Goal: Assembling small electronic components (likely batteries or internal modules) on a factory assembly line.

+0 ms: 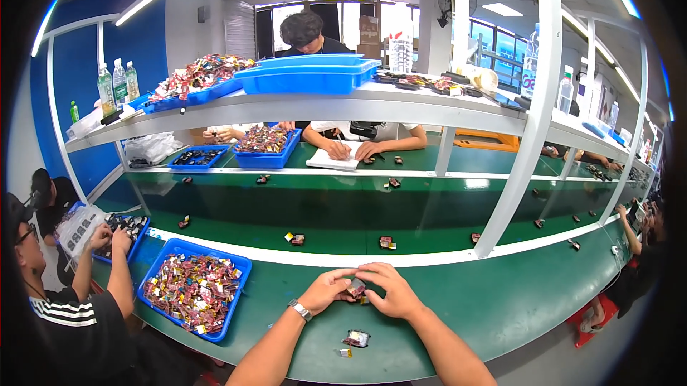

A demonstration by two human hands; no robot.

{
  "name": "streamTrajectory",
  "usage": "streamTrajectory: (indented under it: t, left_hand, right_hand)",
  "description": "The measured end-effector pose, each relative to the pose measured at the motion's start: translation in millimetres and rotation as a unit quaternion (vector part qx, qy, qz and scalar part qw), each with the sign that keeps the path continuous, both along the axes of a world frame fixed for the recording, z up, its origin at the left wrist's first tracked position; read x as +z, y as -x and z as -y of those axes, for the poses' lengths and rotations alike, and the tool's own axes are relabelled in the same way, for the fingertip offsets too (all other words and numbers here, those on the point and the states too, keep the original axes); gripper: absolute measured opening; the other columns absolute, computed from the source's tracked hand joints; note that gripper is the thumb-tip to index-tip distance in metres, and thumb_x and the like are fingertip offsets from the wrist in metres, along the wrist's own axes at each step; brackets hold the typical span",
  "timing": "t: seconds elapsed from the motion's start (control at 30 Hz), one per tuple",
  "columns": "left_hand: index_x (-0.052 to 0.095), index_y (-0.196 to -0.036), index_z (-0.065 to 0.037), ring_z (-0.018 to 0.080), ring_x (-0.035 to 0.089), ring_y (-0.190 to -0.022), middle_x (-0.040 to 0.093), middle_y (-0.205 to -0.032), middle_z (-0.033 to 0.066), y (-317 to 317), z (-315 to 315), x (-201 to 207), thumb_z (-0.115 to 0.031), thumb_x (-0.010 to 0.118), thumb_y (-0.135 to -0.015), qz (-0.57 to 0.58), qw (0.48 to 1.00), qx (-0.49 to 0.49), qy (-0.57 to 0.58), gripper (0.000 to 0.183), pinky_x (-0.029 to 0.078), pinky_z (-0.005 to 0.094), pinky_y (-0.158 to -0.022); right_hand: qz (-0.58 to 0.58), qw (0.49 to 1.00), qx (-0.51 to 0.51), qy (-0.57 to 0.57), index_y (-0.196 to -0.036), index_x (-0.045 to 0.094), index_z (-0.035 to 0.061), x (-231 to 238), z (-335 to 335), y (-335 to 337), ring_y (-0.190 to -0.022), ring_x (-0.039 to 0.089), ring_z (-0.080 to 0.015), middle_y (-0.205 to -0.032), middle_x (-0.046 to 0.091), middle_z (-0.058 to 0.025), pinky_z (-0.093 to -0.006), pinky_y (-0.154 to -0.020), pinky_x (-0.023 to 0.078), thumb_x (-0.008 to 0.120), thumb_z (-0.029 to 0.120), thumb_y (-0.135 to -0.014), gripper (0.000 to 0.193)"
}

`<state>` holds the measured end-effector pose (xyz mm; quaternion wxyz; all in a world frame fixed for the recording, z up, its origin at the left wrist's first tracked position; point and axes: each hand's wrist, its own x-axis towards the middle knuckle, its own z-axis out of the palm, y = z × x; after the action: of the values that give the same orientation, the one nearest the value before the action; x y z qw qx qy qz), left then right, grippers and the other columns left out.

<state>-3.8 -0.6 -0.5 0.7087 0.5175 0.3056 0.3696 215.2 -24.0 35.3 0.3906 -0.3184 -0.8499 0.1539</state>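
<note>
Bare forearms (275,343) lie nearest my camera; the left hand (328,291) and right hand (398,294) curl around a small dark part (356,287) over the green tabletop (494,307). I can't tell whether either grip pinches it (fingers hide the contact). A blue tray (215,250) sits left.

you are working in an assembly workshop. co-workers (71,325) are lining a green bench (515,300), and blue trays (241,293) are holding small parts (195,289).

Small labels (106,99) on plastic bottles (120,81) along the upper shelf (322,109), too blurred for any sure reading.
</note>
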Motion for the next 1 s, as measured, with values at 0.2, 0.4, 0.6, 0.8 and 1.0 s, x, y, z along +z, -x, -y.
streamTrajectory:
  t: [0.2,0.4,0.6,0.8,1.0]
  left_hand:
    - [0.047,-0.133,0.000,0.0208,0.064,-0.103,0.063,-0.113,0.0125,-9,6,5,-0.004,0.048,-0.098,0.006,1.000,0.018,-0.006,0.035,0.054,0.0385,-0.095]
    - [0.048,-0.126,-0.002,0.0196,0.063,-0.106,0.064,-0.113,0.0110,-12,6,5,0.002,0.046,-0.096,-0.014,1.000,0.023,-0.005,0.029,0.054,0.0369,-0.096]
    - [0.047,-0.126,-0.004,0.0190,0.062,-0.107,0.063,-0.115,0.0116,-9,3,-2,0.004,0.043,-0.096,0.014,1.000,0.011,0.008,0.031,0.053,0.0354,-0.097]
    - [0.045,-0.126,-0.003,0.0187,0.061,-0.107,0.062,-0.114,0.0107,-3,2,-1,0.003,0.048,-0.095,0.044,0.999,-0.030,-0.004,0.032,0.051,0.0347,-0.099]
    - [0.045,-0.127,-0.002,0.0190,0.061,-0.108,0.062,-0.115,0.0113,-4,2,-1,0.001,0.049,-0.096,0.038,0.998,-0.043,-0.022,0.032,0.051,0.0351,-0.099]
  right_hand:
    - [0.063,0.996,-0.043,-0.042,-0.101,0.067,0.0102,-6,-2,1,-0.121,0.050,-0.0304,-0.130,0.054,-0.0091,-0.0411,-0.099,0.044,0.073,0.014,-0.080,0.022]
    - [0.032,0.999,-0.028,-0.004,-0.085,0.060,0.0088,-11,-6,4,-0.117,0.051,-0.0308,-0.126,0.055,-0.0108,-0.0414,-0.096,0.045,0.072,0.011,-0.078,0.014]
    - [0.067,0.996,-0.027,-0.048,-0.088,0.068,0.0079,-16,-6,6,-0.115,0.053,-0.0292,-0.122,0.058,-0.0090,-0.0398,-0.096,0.045,0.070,0.011,-0.079,0.010]
    - [-0.015,0.997,-0.071,0.039,-0.086,0.072,0.0070,-16,-1,13,-0.116,0.054,-0.0276,-0.119,0.062,-0.0083,-0.0388,-0.096,0.046,0.069,0.012,-0.079,0.009]
    - [-0.016,0.994,-0.082,0.075,-0.087,0.071,0.0062,-21,-2,12,-0.117,0.053,-0.0281,-0.120,0.062,-0.0090,-0.0385,-0.096,0.046,0.068,0.013,-0.080,0.011]
